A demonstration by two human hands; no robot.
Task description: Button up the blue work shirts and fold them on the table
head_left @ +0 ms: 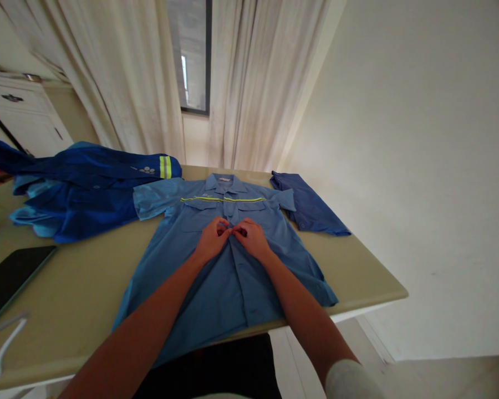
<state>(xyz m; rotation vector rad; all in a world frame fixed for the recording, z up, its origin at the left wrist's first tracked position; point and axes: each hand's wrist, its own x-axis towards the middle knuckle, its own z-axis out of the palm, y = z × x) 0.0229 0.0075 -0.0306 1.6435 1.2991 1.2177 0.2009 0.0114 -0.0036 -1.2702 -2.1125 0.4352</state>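
Note:
A light-blue short-sleeved work shirt lies spread face up, with its collar at the far end and a yellow-striped band across the chest. Both hands meet over its front opening, just below the chest pockets. My left hand pinches the shirt's front edge between thumb and fingers. Close against it, my right hand pinches the same edge from the other side. Whatever button sits between the fingertips is hidden. Below the hands, the front edges run down to the hem, which hangs slightly over the table's near edge.
The table carries a heap of dark-blue work clothes with a reflective stripe at left. A folded navy garment lies at right. A dark tablet and a white hanger are at near left. A wall stands at right.

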